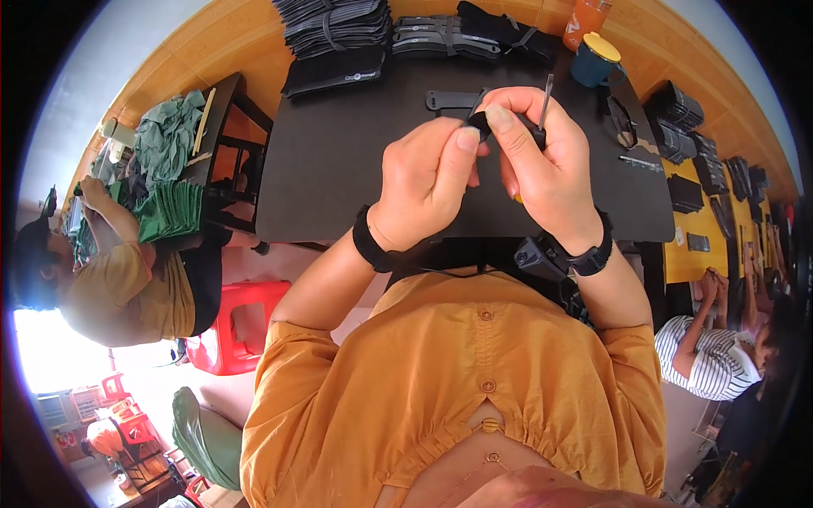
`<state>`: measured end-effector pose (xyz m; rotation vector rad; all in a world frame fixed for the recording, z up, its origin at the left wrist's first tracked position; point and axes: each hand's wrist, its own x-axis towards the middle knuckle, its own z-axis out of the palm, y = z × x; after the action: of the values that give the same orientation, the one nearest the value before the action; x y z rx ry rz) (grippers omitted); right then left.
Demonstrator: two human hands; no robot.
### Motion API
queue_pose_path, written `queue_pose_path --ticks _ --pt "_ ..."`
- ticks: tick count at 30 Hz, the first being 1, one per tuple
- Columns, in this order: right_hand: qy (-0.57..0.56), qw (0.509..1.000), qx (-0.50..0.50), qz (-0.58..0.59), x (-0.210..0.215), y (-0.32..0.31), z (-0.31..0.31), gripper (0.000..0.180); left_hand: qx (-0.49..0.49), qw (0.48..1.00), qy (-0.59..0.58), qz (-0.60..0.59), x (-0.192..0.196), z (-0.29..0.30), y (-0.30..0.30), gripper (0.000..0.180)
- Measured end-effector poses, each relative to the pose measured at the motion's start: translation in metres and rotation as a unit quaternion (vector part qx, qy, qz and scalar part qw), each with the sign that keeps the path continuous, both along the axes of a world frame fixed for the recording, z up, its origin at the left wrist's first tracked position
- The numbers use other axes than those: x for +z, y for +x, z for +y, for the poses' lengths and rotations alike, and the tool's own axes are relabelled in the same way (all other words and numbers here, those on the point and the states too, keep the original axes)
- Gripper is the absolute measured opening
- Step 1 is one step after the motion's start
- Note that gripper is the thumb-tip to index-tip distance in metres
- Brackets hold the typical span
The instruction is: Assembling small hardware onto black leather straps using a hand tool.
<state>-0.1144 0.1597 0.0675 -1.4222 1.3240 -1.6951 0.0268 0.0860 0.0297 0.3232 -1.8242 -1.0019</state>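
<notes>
Above the dark table, my left hand [428, 178] and my right hand [546, 165] meet, both with fingers closed. Between their thumbs and fingertips they pinch a small black strap-like piece [478, 124], mostly covered by the fingers. A screwdriver [547, 103] is also tucked in my right hand, its thin metal shaft pointing up past the knuckles; most of its handle is hidden in the palm. Just beyond my fingertips a dark grey flat strap with holes in its end [447, 100] shows, partly behind the hands.
Stacked black pouches [334, 72], a tied grey-and-black bundle [445, 38] and a folded black bundle [512, 35] line the table's [330, 169] far edge. A teal mug with yellow lid [595, 63], an orange bottle [584, 21] and a black loop [622, 123] lie right. People work both sides.
</notes>
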Motion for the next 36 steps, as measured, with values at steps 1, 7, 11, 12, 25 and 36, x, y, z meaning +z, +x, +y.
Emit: queue_pose_path --ticks 1,7,11,12,25,36 --pt "-0.034 0.993 -0.040 0.105 0.000 -0.001 -0.001 0.009 0.012 1.000 0.007 -0.009 0.005 0.000 0.000 0.026" --pt "-0.147 0.978 -0.060 0.134 -0.009 -0.001 -0.004 0.012 -0.003 0.999 0.032 -0.006 0.011 0.005 -0.001 0.028" --pt "-0.099 0.994 -0.035 -0.018 -0.007 0.003 -0.003 0.013 -0.006 0.999 0.031 -0.015 0.006 0.008 0.000 0.025" --pt "-0.056 0.996 -0.039 -0.060 -0.002 0.000 0.000 0.013 0.001 0.999 0.034 -0.014 0.005 0.010 0.000 0.025" --pt "0.046 0.996 -0.001 -0.083 0.004 -0.032 0.004 0.023 -0.187 0.936 0.272 -0.119 -0.028 0.004 -0.002 0.041" --pt "0.030 0.976 0.122 0.179 -0.010 -0.030 0.018 0.039 -0.250 0.830 0.498 -0.030 -0.016 -0.004 -0.018 0.016"
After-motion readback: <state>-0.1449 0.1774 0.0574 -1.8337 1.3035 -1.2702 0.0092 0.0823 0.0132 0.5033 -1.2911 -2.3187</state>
